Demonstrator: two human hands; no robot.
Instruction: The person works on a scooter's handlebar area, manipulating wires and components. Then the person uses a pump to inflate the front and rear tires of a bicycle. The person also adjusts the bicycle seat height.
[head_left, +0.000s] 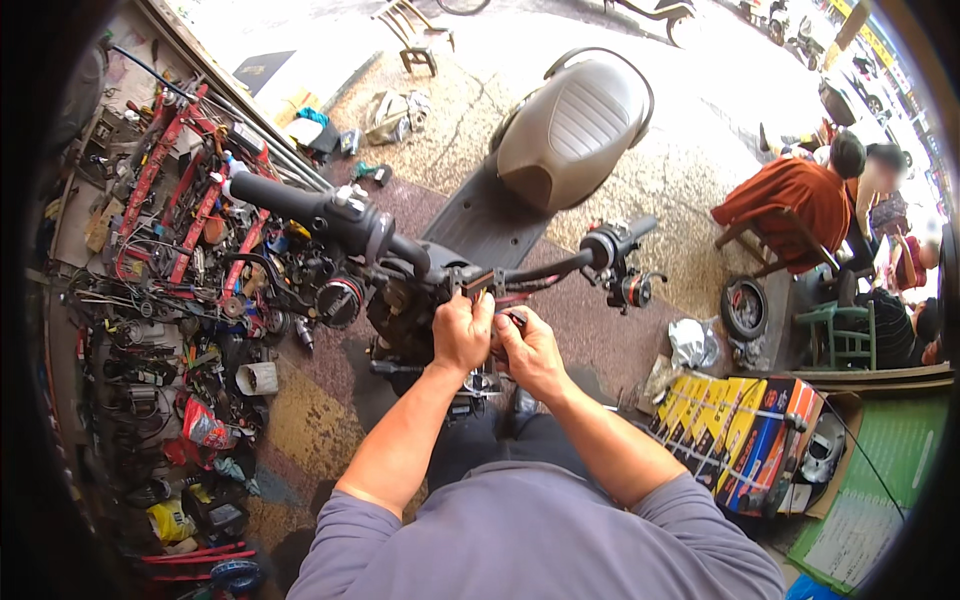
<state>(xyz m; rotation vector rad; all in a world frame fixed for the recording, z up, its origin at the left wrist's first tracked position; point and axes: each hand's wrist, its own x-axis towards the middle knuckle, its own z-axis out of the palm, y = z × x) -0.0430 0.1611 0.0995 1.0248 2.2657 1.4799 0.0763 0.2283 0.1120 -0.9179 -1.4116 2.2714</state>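
An electric scooter's handlebar (545, 268) spans the space in front of me, its left grip (275, 195) dark and thick. At the middle of the bar my left hand (463, 332) is closed, fingertips against a small dark block (478, 284); whether it grips the block or something behind it is hidden. Close beside it, my right hand (532, 355) is closed in a pinch at a small dark piece (517, 319), too small to name. Thin reddish wires run along the bar near the fingers. Beyond it lie the scooter's black footboard (485, 225) and brown seat (580, 125).
Tools, red metal frames (160, 160) and loose parts are heaped along the left. At the right stand strapped yellow and orange boxes (730, 425), a small tyre (745, 308) and a green chair (838, 330). People sit behind them, one on a chair with an orange-brown cover (785, 215).
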